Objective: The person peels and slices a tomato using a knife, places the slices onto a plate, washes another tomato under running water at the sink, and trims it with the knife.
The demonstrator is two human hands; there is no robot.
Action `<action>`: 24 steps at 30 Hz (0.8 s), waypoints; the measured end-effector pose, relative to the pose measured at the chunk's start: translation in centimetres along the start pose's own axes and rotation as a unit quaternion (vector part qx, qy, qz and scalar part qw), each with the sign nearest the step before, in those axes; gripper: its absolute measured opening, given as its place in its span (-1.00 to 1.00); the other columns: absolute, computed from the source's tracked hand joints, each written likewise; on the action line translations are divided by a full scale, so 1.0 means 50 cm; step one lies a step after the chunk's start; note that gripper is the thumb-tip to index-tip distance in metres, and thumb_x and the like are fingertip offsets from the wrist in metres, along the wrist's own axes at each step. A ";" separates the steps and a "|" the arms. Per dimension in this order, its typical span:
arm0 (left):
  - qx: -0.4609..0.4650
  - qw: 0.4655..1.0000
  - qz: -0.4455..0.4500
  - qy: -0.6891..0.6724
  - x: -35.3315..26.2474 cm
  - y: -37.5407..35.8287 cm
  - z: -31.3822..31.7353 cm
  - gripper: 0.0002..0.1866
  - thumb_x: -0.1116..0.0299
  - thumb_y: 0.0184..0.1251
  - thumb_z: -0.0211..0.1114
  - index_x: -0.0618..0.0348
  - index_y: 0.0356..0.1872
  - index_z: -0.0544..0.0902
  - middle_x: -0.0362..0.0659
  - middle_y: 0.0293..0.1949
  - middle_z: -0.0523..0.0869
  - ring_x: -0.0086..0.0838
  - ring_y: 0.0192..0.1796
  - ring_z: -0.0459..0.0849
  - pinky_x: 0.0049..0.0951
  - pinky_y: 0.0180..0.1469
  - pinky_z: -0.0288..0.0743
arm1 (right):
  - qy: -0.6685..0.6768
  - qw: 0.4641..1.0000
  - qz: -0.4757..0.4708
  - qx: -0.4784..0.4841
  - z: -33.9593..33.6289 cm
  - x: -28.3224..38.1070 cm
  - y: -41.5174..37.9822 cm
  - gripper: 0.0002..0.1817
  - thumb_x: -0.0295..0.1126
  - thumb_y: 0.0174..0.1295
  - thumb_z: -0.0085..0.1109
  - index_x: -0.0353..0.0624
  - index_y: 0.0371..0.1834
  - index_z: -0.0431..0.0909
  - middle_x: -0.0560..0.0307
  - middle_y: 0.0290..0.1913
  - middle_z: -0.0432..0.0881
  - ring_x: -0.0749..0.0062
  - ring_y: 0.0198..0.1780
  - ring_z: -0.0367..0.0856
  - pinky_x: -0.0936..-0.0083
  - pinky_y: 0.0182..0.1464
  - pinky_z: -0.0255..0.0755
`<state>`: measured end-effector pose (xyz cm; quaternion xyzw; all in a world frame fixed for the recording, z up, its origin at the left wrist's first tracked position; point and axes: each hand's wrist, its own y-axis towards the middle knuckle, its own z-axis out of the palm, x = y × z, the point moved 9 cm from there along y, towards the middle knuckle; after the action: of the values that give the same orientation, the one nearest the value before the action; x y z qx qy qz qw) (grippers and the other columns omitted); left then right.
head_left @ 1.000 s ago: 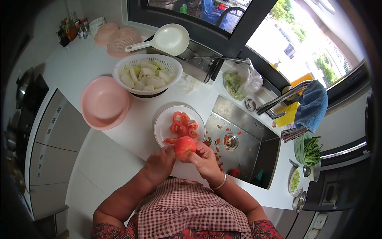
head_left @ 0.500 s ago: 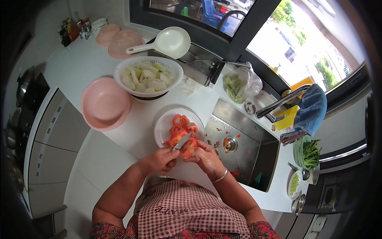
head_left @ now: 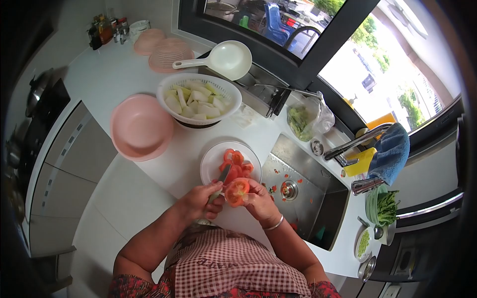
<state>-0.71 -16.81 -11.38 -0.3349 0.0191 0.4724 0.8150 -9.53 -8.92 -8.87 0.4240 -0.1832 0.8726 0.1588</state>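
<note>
Wrapped round the handle of a small knife (head_left: pixel 225 174) is my left hand (head_left: pixel 202 199), the blade pointing up and away from me. My right hand (head_left: pixel 259 202) grips a cut tomato (head_left: pixel 237 191), its sliced face turned up, just right of the blade. Both hands are over the near edge of a white plate (head_left: pixel 208 161). Red tomato slices (head_left: pixel 233 158) lie on that plate, partly behind the knife and the held tomato.
A steel sink (head_left: pixel 318 198) with red scraps is right of the plate. Left are a pink basin (head_left: pixel 141 128) and a white colander (head_left: pixel 166 102) of pale green chunks. A white ladle (head_left: pixel 231 59) lies behind; bagged greens (head_left: pixel 300 120) stand beyond the sink.
The held tomato has turned so its cut face shows, and the knife blade has moved off it, pointing more upright. The whole view has shifted slightly.
</note>
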 end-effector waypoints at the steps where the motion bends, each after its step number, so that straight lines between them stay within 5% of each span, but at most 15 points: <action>1: 0.000 1.000 0.003 0.000 0.004 0.007 -0.006 -0.64 -0.05 0.61 -0.11 -0.03 -0.28 0.42 -0.34 -0.54 0.33 -0.65 -0.61 0.23 -0.58 -0.59 0.14 | -0.009 1.000 -0.016 0.009 0.009 0.008 0.004 -0.51 -0.49 0.32 0.15 -0.28 0.33 0.38 0.05 0.18 0.58 0.35 0.16 0.60 0.38 0.16 0.57; 4: -0.050 0.998 0.038 -0.006 0.008 0.003 -0.018 -0.59 -0.07 0.61 -0.14 0.01 -0.31 0.42 -0.33 -0.54 0.35 -0.60 -0.60 0.24 -0.54 -0.56 0.17 | 0.056 0.998 -0.011 -0.026 0.023 0.029 0.007 -0.52 -0.53 0.31 0.11 -0.27 0.32 0.37 0.04 0.21 0.55 0.33 0.18 0.59 0.37 0.16 0.59; 6: -0.110 0.971 0.173 0.119 -0.030 -0.037 -0.022 -0.67 0.07 0.61 -0.06 0.09 -0.08 0.52 -0.20 -0.45 0.50 -0.43 -0.51 0.47 -0.37 -0.46 0.40 | 0.054 0.996 -0.028 -0.061 0.005 0.037 0.001 -0.53 -0.55 0.30 0.09 -0.27 0.31 0.37 0.04 0.21 0.54 0.34 0.17 0.59 0.38 0.14 0.60; 7: -0.107 0.972 0.172 0.119 -0.019 -0.035 -0.017 -0.67 0.07 0.61 -0.06 0.09 -0.08 0.52 -0.20 -0.45 0.50 -0.43 -0.51 0.47 -0.37 -0.46 0.40 | 0.054 0.993 -0.045 -0.095 -0.011 0.042 -0.005 -0.53 -0.57 0.30 0.06 -0.27 0.30 0.36 0.04 0.21 0.54 0.34 0.16 0.60 0.39 0.13 0.62; 8: -0.157 0.869 0.349 0.314 -0.070 -0.070 0.010 -0.71 0.13 0.59 0.00 0.14 -0.05 0.51 -0.12 -0.40 0.56 -0.33 -0.44 0.56 -0.28 -0.38 0.47 | 0.053 0.993 -0.044 -0.099 -0.015 0.042 -0.008 -0.53 -0.57 0.30 0.06 -0.27 0.30 0.36 0.04 0.21 0.54 0.34 0.16 0.60 0.39 0.13 0.62; 9: -0.193 0.693 0.499 0.483 -0.097 -0.122 0.069 -0.74 0.20 0.57 0.05 0.18 -0.03 0.51 -0.05 -0.36 0.63 -0.24 -0.37 0.66 -0.20 -0.30 0.55 | 0.034 0.992 -0.061 -0.108 -0.021 0.047 -0.011 -0.53 -0.58 0.29 0.05 -0.26 0.29 0.36 0.04 0.21 0.53 0.35 0.15 0.60 0.40 0.11 0.63; 10: -0.191 0.695 0.498 0.482 -0.093 -0.133 0.077 -0.74 0.20 0.57 0.05 0.18 -0.03 0.51 -0.05 -0.36 0.63 -0.24 -0.37 0.66 -0.20 -0.30 0.55 | 0.015 0.990 -0.077 -0.116 -0.024 0.053 -0.015 -0.53 -0.59 0.28 0.04 -0.25 0.29 0.35 0.04 0.20 0.53 0.36 0.15 0.61 0.41 0.09 0.65; 12: -0.222 0.576 0.449 0.646 -0.076 -0.152 0.116 -0.76 0.36 0.48 0.15 0.29 0.02 0.49 0.11 -0.18 0.69 -0.03 -0.16 0.71 -0.15 -0.08 0.60 | 0.005 0.986 -0.090 -0.140 -0.017 0.056 -0.022 -0.53 -0.59 0.28 0.05 -0.25 0.29 0.35 0.05 0.18 0.55 0.38 0.13 0.62 0.44 0.07 0.65; 24: -0.223 0.540 0.412 0.699 -0.059 -0.134 0.129 -0.77 0.38 0.40 0.21 0.25 -0.02 0.50 0.08 -0.28 0.66 0.01 -0.22 0.68 -0.09 -0.16 0.59 | -0.064 0.960 -0.119 -0.245 -0.041 0.030 -0.057 -0.56 -0.59 0.31 0.18 -0.27 0.25 0.38 0.09 0.05 0.64 0.51 -0.05 0.65 0.60 -0.12 0.60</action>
<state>1.07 -17.62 -1.83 -0.6853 0.6126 0.3610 0.1573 -10.57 -5.28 -8.34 0.4459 -0.3499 0.7467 0.3481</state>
